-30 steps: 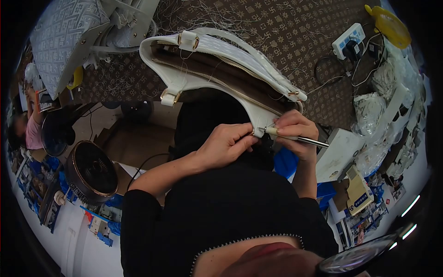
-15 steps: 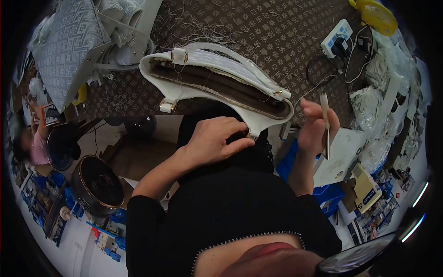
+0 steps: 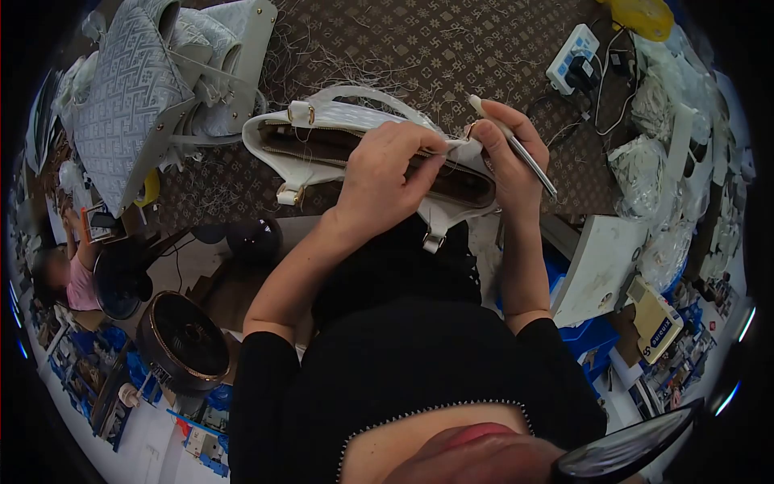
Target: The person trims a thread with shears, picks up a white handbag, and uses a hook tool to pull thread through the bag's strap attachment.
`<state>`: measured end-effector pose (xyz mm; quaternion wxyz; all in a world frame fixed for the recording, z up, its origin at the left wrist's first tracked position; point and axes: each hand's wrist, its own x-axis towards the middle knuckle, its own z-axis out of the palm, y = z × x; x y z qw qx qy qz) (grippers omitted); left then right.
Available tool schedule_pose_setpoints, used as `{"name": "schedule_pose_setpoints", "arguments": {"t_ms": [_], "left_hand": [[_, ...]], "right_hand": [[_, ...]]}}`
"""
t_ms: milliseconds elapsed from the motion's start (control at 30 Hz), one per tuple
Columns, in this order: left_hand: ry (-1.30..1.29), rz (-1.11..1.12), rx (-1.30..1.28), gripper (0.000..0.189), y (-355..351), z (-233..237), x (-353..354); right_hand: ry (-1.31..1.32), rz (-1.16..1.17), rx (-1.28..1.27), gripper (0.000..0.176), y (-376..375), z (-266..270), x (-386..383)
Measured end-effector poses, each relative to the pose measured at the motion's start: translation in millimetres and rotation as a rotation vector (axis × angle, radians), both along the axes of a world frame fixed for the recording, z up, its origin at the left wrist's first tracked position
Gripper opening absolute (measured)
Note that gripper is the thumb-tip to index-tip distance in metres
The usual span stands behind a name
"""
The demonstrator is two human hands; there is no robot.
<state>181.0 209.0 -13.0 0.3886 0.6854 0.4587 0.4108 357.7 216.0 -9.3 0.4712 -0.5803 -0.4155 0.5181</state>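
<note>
A white handbag (image 3: 278, 160) with a brown lining lies open-topped at the table's front edge. Over its opening, my left hand (image 3: 389, 176) has thumb and forefinger pinched near the bag's far rim; what lies between the fingertips is too small to tell. My right hand (image 3: 516, 165) holds a slim metal tool (image 3: 528, 158) with a pale tip, and its fingertips are by the gold ring at the bag's right end. Another gold-ringed strap tab (image 3: 434, 240) hangs from the near side below my hands.
Patterned handbags (image 3: 133, 97) stand at the left. Loose threads (image 3: 322, 68) lie on the brown patterned table (image 3: 435, 40). A power strip (image 3: 574, 60), cables and plastic-wrapped items (image 3: 637, 173) are at the right. A black fan (image 3: 184, 339) and another person (image 3: 79, 278) are at the lower left.
My left hand has moved from the near strap tab up to the far rim. My right hand has come left to the bag with the tool, now tilted the other way.
</note>
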Motion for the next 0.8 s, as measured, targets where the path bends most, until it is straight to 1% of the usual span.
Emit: {"name": "schedule_pose_setpoints", "arguments": {"t_ms": [67, 133, 233, 367, 467, 533, 600, 633, 667, 733, 767, 800], "left_hand": [[0.046, -0.014, 0.026, 0.015, 0, 1, 8], [0.083, -0.021, -0.324, 0.018, -6, 6, 15], [0.026, 0.0, -0.396, 0.024, -7, 0, 23], [0.077, -0.001, -0.425, 0.024, -5, 2, 28], [0.043, 0.03, -0.408, 0.021, -8, -4, 34], [-0.021, 0.067, -0.335, 0.017, -8, -9, 35], [-0.043, 0.051, -0.332, 0.016, -7, -11, 34], [-0.065, 0.036, -0.328, 0.014, -6, -12, 33], [-0.065, 0.041, -0.33, 0.014, -6, -12, 33], [-0.111, 0.031, -0.334, 0.013, -5, -11, 33], [-0.112, 0.037, -0.339, 0.013, -5, -11, 32], [-0.105, 0.016, -0.332, 0.013, -3, -12, 32]], "right_hand": [[0.011, -0.013, -0.008, 0.027, 3, -5, 1], [0.031, -0.02, -0.021, 0.027, 5, -7, 0], [0.061, -0.051, -0.071, 0.026, 8, -7, 0], [0.098, -0.033, -0.09, 0.027, 11, -10, 1], [0.121, -0.02, -0.076, 0.029, 9, -11, 3], [0.118, -0.015, -0.063, 0.03, 7, -12, 3], [0.22, -0.151, 0.147, 0.033, 5, -15, 3], [0.16, -0.176, 0.247, 0.039, 3, -17, 7], [0.161, -0.171, 0.244, 0.039, -1, -18, 12], [0.218, -0.123, 0.584, 0.042, -12, -17, 25], [0.261, -0.072, 0.574, 0.043, -18, -15, 31], [0.259, -0.069, 0.569, 0.043, -22, -17, 37]]}}
